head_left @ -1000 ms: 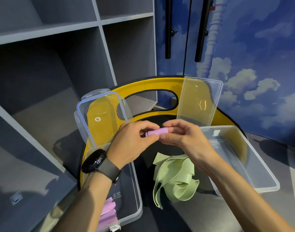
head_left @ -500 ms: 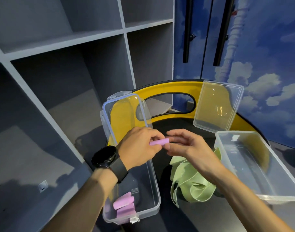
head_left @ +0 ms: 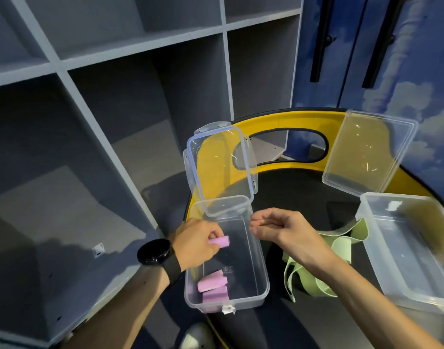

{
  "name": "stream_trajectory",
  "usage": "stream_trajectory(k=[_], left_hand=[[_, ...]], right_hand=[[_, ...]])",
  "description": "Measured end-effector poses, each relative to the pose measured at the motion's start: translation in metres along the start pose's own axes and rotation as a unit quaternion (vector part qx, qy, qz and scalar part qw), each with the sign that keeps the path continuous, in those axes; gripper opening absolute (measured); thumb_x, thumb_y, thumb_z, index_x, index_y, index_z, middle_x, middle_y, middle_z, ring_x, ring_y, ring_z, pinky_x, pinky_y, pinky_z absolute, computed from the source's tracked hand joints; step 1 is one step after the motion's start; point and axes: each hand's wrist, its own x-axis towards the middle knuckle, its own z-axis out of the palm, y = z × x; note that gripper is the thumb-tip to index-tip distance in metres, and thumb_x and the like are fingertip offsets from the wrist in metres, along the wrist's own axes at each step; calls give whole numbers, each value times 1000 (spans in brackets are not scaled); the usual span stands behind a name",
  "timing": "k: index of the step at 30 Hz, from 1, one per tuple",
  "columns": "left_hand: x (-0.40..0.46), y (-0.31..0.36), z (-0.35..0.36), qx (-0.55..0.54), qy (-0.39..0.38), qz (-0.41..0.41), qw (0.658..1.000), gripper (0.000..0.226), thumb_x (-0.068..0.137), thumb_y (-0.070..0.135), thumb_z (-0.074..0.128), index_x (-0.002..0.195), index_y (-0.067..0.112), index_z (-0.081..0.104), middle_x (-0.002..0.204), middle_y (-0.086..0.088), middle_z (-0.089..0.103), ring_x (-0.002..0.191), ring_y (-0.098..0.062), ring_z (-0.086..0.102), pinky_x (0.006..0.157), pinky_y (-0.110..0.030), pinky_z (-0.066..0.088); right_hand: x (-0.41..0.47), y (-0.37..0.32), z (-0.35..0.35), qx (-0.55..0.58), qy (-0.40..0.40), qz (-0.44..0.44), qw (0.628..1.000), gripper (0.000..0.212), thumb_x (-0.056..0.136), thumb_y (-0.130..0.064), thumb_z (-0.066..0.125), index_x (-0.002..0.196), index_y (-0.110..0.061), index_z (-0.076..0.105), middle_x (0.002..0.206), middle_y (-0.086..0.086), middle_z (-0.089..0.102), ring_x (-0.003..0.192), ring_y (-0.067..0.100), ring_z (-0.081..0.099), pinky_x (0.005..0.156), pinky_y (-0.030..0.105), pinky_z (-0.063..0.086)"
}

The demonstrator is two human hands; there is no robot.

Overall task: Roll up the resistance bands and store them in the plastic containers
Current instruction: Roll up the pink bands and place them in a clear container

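Grey shelving (head_left: 120, 102) fills the left of my view, with a blue cloud-painted wall (head_left: 417, 91) behind and a dark round counter (head_left: 304, 192) with a yellow rim below.

My left hand (head_left: 195, 244) pinches a rolled pink band (head_left: 219, 241) between thumb and curled fingers, holding it just above the open left container (head_left: 262, 273), over its left wall. My right hand (head_left: 278, 229) is apart from the roll, hovering over the container's far right corner with fingers loosely bent and holding nothing. A black watch (head_left: 154, 251) sits on the left wrist.

On the container's floor, at the near end, lie more pink rolls (head_left: 212, 282). I count two clearly; a third may sit under them against the near wall, but the plastic blurs it. The green band (head_left: 339, 250) lies unrolled and heaped on the counter between the two containers, and my right forearm hides its middle, so I cannot tell whether it is one band or several.

I count two clear containers and two lids. The left lid (head_left: 219, 170) stands tilted at the far end of its container. The right container (head_left: 402, 248) is cut off by the frame edge, with its lid (head_left: 369, 152) leaning against the yellow rim behind it.
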Motion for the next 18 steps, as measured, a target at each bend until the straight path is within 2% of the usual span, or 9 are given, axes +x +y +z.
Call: stream_trajectory(k=[5,7,10,13,16,18], left_hand=[[-4,-15,17,22,-24,-14,999,21,80,22,62,98,28,70,94,12,71,90,-9,64,78,-23,52],[-4,-18,20,41,-20,-1,999,21,79,23,62,98,29,69,94,14,71,92,-8,63,81,-20,45],[1,-22,25,106,-35,35,993,20,82,27,61,101,31,68,97,15,71,97,-10,58,88,-22,29],[7,-23,27,148,-69,44,986,22,83,25,58,103,31,67,101,11,70,102,-18,57,93,-26,36],[9,-16,31,206,-113,51,971,25,82,16,54,102,22,68,102,-1,70,99,-28,62,86,-33,49],[9,-11,36,240,-140,53,959,24,83,12,54,102,16,68,102,-8,69,97,-32,63,83,-36,52]], right_hand=[[4,6,13,-22,-16,-1,1000,17,80,-8,77,96,-9,72,97,8,74,87,9,69,83,18,52],[5,7,13,-25,-18,-1,1000,16,80,-8,77,96,-10,72,98,7,74,87,9,69,82,16,52],[6,7,13,-20,-14,-1,1000,17,80,-7,77,96,-9,72,99,9,74,88,9,70,80,14,52],[7,9,12,-17,-13,2,1000,17,80,-7,77,97,-9,72,100,11,74,88,10,69,80,14,52],[8,10,12,-16,-16,5,1000,17,81,-7,77,97,-9,71,100,10,74,87,9,69,81,15,52],[8,10,12,-14,-18,3,1000,17,81,-6,76,98,-8,71,99,10,73,86,8,69,81,14,52]])
